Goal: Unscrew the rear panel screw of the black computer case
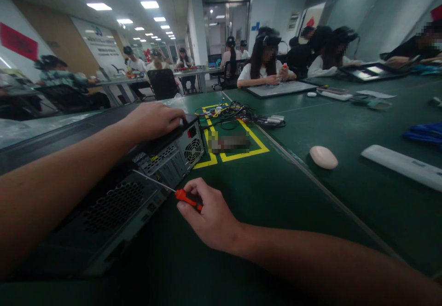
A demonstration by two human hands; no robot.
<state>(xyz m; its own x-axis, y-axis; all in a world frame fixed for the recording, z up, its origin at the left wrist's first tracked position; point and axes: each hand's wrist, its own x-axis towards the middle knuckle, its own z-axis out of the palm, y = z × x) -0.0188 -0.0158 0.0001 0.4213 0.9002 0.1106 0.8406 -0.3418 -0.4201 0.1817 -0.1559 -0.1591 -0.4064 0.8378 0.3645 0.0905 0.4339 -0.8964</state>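
Observation:
A black computer case [113,204] lies on the green table at the left, its metal back panel with a round fan grille facing right. My right hand [212,214] is closed around the orange and black handle of a screwdriver [186,198]. The long shaft points up and left, its tip at the rear edge of the case. Across the top of the case rests my left hand [154,120], near the corner above the fan; its fingers bend over a small dark part, and whether they grip it cannot be made out.
Yellow tape [247,155] marks the green table [276,186] right of the case, with bundled cables [241,112] behind. A pale oval object [323,157] and a white bar [404,163] lie at the right. Several people sit at tables further back.

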